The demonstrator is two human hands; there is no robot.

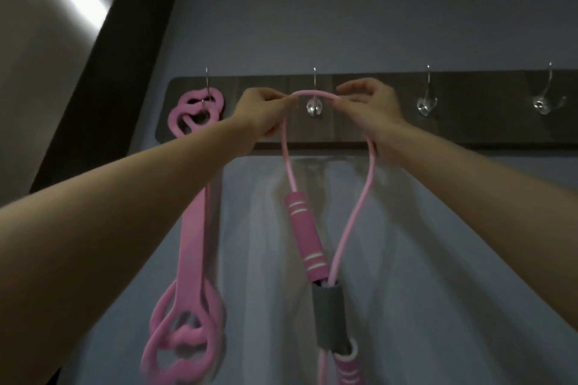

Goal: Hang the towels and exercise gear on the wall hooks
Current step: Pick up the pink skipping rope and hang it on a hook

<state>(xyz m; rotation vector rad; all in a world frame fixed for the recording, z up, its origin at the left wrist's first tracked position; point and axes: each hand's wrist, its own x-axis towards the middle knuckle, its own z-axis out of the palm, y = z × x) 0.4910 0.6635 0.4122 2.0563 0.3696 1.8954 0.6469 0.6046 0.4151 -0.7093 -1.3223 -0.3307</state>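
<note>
A dark wooden hook rail (469,122) is fixed to the grey wall. Both my hands hold a pink resistance tube (353,219) with pink foam handles and a grey sleeve. My left hand (259,109) and my right hand (372,106) pinch its top loop just in front of the second hook (313,108). The tube hangs down in a V between my forearms. A pink pedal resistance band (190,228) hangs from the first hook (205,97) at the left, partly hidden by my left arm.
Two bare clear hooks (426,105) (544,101) stand on the rail to the right. A dark door frame (119,56) runs diagonally at the left, beside a bright light patch. A pale sheet with folds (422,259) lies below the rail.
</note>
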